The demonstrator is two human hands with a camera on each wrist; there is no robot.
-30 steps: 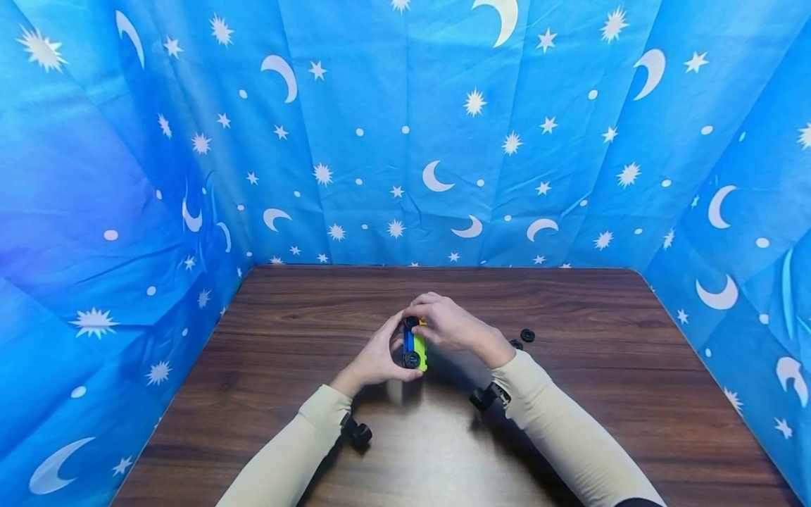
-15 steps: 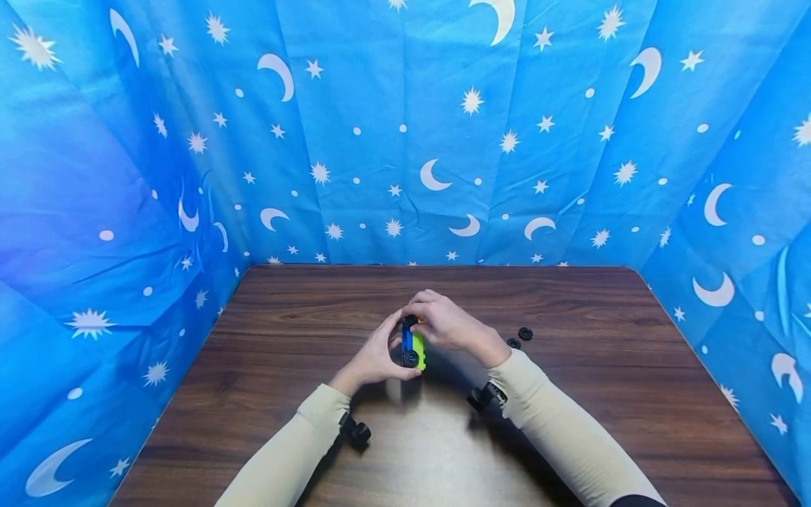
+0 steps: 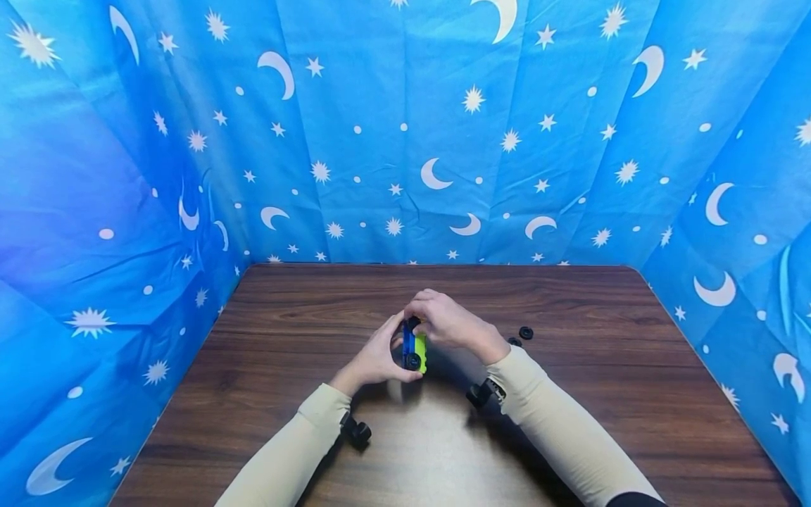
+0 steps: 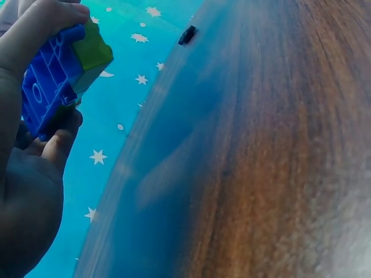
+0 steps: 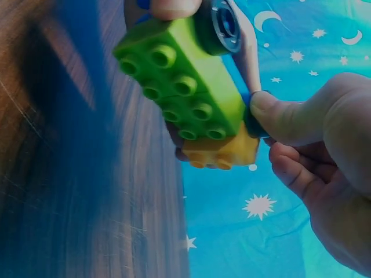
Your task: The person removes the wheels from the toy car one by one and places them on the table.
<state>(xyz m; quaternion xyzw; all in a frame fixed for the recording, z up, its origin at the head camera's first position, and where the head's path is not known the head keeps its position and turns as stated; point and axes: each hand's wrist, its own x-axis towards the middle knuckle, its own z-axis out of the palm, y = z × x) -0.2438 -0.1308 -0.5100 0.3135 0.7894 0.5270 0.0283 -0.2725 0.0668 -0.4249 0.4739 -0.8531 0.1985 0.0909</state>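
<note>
Holding a toy block vehicle [image 3: 420, 348] is the finding for both hands, with the vehicle raised above the middle of the table [image 3: 570, 303] and tilted. The left hand [image 3: 375, 358] spans it lengthwise, thumb at the near end and fingers at the far end. The right hand [image 3: 453, 324] pinches the far wheel [image 5: 255, 121] between thumb and fingers; the exact finger contact behind it is hidden. The vehicle comprises a blue base [image 4: 51, 84], green bricks [image 5: 191, 87] with studs exposed and an orange brick [image 5: 229, 150] at the far end. A near wheel [image 3: 413, 362] sits on the blue side. Two loose black wheels [image 3: 526, 333] lie on the table near the right wrist, one partly covered by the sleeve [image 3: 522, 373]. A blue curtain [image 3: 380, 84] printed with white moons and stars surrounds the table's far edge and sides.
</note>
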